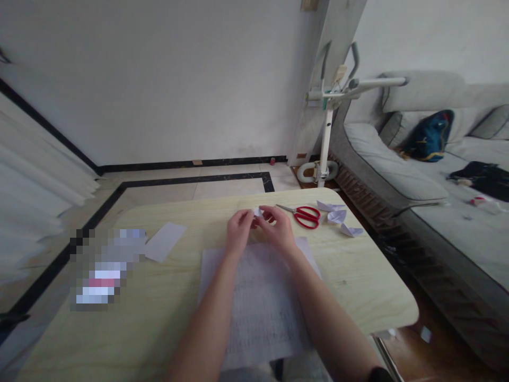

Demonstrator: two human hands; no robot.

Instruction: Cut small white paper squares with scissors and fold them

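Note:
Both hands meet over the far middle of the table. Between their fingertips is a small piece of white paper (257,212), mostly covered by the fingers. My left hand (239,228) pinches it from the left, and my right hand (276,225) grips it from the right with curled fingers. Beneath my forearms lies a large printed sheet (262,302). Just right of my right hand, scissors with red handles (306,216) rest on the table. Several small folded paper pieces (336,216) lie beyond them.
A white paper slip (165,242) lies on the left of the wooden table (159,318), beside a blurred-out patch. Past the table's right edge stand a grey sofa (397,164) with a blue bag (431,135) on it and white exercise equipment (326,132).

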